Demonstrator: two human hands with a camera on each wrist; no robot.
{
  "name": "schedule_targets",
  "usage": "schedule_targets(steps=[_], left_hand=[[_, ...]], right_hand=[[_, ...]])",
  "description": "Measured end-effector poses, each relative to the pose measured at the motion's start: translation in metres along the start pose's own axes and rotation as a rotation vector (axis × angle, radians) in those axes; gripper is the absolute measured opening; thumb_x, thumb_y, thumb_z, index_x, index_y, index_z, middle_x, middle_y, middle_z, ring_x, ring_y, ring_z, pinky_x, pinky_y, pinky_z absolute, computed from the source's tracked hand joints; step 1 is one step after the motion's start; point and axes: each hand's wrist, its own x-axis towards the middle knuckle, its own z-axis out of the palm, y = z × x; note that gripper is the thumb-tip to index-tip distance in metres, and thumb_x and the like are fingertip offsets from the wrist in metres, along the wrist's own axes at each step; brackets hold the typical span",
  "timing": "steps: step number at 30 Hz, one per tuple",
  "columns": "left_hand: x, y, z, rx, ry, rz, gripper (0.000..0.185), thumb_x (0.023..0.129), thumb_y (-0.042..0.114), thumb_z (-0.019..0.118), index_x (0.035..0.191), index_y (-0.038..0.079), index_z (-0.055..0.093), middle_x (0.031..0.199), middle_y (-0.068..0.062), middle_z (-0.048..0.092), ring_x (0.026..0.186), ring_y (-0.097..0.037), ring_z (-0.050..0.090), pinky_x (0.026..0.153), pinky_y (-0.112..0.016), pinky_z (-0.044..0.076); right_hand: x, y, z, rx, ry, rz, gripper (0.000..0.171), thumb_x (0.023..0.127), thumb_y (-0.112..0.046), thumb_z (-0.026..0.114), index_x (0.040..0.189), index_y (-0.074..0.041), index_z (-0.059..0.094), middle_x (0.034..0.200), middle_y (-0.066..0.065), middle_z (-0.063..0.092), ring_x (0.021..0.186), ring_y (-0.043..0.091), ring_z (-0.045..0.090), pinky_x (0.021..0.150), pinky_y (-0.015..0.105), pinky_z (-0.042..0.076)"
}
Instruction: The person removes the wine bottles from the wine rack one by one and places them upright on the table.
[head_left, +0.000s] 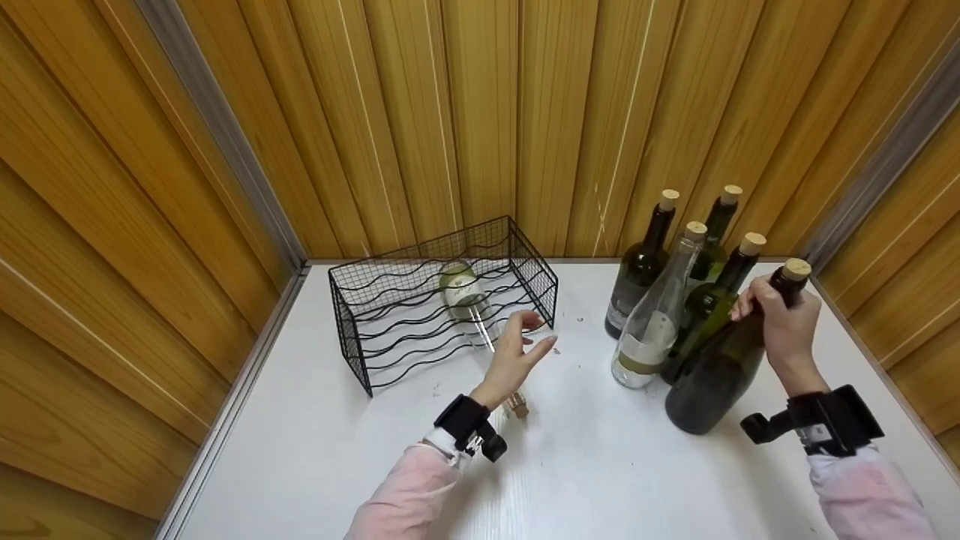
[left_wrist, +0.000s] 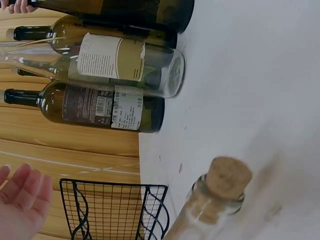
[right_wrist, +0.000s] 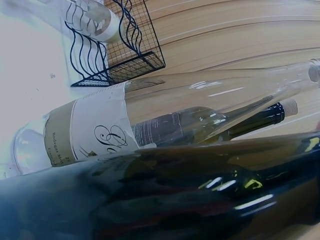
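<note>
While the right hand [head_left: 780,319] grips the neck of a tilted dark bottle [head_left: 720,367] near the white surface's [head_left: 600,465] right edge, left hand [head_left: 517,352] open, fingers relaxed, holding nothing, above a clear corked bottle [head_left: 480,315] lying in the wire rack [head_left: 375,337], bare surface in front, four upright bottles [head_left: 660,300] just behind.

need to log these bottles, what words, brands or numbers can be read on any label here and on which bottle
Clear glass bottle with cream and tan label: an ornate script initial, perhaps "E" or "B"; the small print is blurred.
Dark green bottle with brown and white label: barcode and fine print, too small to read.
Large dark bottle gripped at the neck by the right hand: no label shows.
Clear bottle lying in the black wire rack: label unreadable.
</note>
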Motion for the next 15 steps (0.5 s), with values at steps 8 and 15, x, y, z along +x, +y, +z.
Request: schedule_targets(steps=[8,15], left_hand=[[0.024,-0.013,-0.049,0.28,0.086,-0.013,0.03,0.082,0.013,0.065,0.103,-0.003,0.049,0.097,-0.012,0.05,0.093,-0.026,0.047,0.084,-0.034,0.036],[0.035,-0.018,-0.092,0.419,0.155,-0.113,0.03,0.08,0.012,0.066,0.1,-0.004,0.05,0.095,-0.014,0.049,0.091,-0.028,0.046,0.082,-0.036,0.037]], right_hand=[[-0.005,-0.008,-0.006,-0.286,-0.045,0.041,0.022,0.087,0.0,0.052,0.105,0.013,0.053,0.087,0.017,0.063,0.086,0.021,0.059,0.078,0.023,0.04],[0.003,-0.02,-0.003,-0.156,-0.034,-0.081,0.045,0.077,0.01,0.05,0.121,0.005,0.04,0.113,0.025,0.053,0.107,0.032,0.04,0.089,0.025,0.03]])
